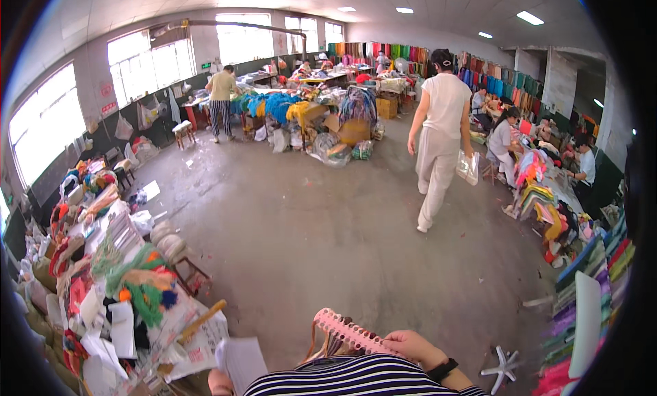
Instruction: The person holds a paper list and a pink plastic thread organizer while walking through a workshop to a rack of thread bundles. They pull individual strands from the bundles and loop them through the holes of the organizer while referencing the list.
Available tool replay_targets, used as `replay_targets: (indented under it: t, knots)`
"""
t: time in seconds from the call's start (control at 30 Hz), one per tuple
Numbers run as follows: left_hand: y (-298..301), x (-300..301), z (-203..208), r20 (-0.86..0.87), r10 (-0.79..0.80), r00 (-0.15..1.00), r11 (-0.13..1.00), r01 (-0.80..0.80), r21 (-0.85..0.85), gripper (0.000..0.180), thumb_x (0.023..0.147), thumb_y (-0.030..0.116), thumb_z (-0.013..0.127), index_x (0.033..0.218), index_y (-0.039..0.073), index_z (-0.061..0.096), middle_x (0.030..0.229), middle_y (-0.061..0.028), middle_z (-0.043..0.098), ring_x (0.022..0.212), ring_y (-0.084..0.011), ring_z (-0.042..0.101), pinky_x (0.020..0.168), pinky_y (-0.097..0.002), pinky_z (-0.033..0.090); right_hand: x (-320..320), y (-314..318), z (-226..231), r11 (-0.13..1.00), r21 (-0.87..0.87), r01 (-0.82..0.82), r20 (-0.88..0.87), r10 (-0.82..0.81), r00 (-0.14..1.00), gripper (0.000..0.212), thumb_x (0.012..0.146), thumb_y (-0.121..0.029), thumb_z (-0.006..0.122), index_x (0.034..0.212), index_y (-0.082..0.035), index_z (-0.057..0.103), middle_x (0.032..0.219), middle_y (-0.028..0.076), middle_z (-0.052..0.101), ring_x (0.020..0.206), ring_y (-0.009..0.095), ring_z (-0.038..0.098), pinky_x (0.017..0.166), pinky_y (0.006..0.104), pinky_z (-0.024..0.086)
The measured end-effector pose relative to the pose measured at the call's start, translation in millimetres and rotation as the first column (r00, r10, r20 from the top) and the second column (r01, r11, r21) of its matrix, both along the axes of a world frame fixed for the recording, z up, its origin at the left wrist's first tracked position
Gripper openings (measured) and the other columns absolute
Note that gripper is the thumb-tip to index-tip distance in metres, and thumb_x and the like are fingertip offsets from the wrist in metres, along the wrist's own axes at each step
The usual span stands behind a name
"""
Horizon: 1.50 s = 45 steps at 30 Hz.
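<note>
At the lower edge, my right hand (413,346) is closed on the right end of a long pink card with a row of holes (352,333). Brown and dark yarn strands (334,348) hang from the card, partly hidden by my striped top. My left hand (220,382) shows only in part at the bottom, gripping white sheets of paper (242,363) by their left side. Most of its fingers are out of sight.
Left, a long table bears yarn bundles (142,279), papers and a wooden stick (203,321). A person in white (441,115) walks ahead with a clear bag. Workers sit right beside heaped yarn (540,190); a white chair base (501,368) stands lower right.
</note>
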<state>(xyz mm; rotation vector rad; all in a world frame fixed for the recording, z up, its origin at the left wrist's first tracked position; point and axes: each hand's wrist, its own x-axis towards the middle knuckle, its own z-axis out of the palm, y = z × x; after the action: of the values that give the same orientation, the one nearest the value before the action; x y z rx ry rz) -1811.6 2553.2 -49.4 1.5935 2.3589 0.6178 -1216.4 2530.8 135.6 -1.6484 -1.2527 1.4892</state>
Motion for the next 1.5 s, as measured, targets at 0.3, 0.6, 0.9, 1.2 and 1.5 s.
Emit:
replay_targets:
  t: [0.3, 0.6, 0.9, 1.2, 1.5]
  knots:
    - [169, 33, -21, 0.026, 0.334, 0.942, 0.843, -0.286, -0.455, 0.021, 0.084, 0.023, 0.061, 0.088, 0.003, 0.065, 0.087, -0.0216, 0.067, 0.084, -0.0409, 0.064, 0.077, -0.0436, 0.053, 14, 373, 13, 0.965, -0.063, -0.256, -0.116, 0.247, 0.962, 0.029, 0.094, -0.014, 0.062, 0.118, 0.003, 0.064, 0.100, 0.004, 0.069, 0.086, 0.008, 0.062, 0.077, 0.0233, 0.051]
    - [433, -64, -114, 0.193, -0.148, 0.970, 0.630, 0.243, -0.738, 0.021, 0.083, 0.025, 0.062, 0.087, 0.004, 0.065, 0.087, -0.0211, 0.068, 0.082, -0.0394, 0.065, 0.077, -0.0401, 0.054, -117, 738, 19, 0.947, -0.164, -0.276, -0.167, 0.249, 0.954, 0.024, 0.096, -0.011, 0.059, 0.115, 0.003, 0.062, 0.096, 0.006, 0.069, 0.083, 0.010, 0.065, 0.075, 0.0235, 0.053]
    - [984, -167, 45, 0.051, 0.315, 0.948, 0.926, -0.295, -0.234, 0.023, 0.088, 0.021, 0.054, 0.095, 0.002, 0.064, 0.096, -0.0244, 0.066, 0.094, -0.0422, 0.063, 0.083, -0.0509, 0.050, -228, 1077, 21, 0.932, -0.231, -0.279, -0.269, 0.214, 0.939, 0.022, 0.094, -0.010, 0.062, 0.110, 0.003, 0.062, 0.095, 0.005, 0.068, 0.082, 0.009, 0.063, 0.074, 0.0232, 0.052]
    - [1136, -289, -9, 0.062, 0.671, 0.738, 0.721, -0.632, -0.285, 0.024, 0.084, 0.021, 0.056, 0.088, 0.003, 0.071, 0.090, -0.0255, 0.067, 0.089, -0.0434, 0.065, 0.078, -0.0504, 0.053, -419, 1480, 26, 0.827, -0.120, -0.549, -0.212, 0.519, 0.828, 0.022, 0.095, -0.013, 0.062, 0.110, 0.002, 0.064, 0.090, 0.001, 0.068, 0.080, 0.006, 0.062, 0.073, 0.0209, 0.050]
    - [1157, -342, -35, -0.194, 0.960, 0.202, 0.034, -0.772, -0.635, 0.029, 0.093, 0.026, 0.049, 0.104, 0.009, 0.070, 0.104, -0.0113, 0.070, 0.102, -0.0297, 0.065, 0.086, -0.0402, 0.051, -701, 1813, 45, 0.549, 0.023, -0.836, 0.120, 0.828, 0.547, 0.026, 0.092, -0.018, 0.062, 0.109, 0.002, 0.067, 0.087, -0.002, 0.066, 0.074, 0.004, 0.057, 0.066, 0.0206, 0.048]
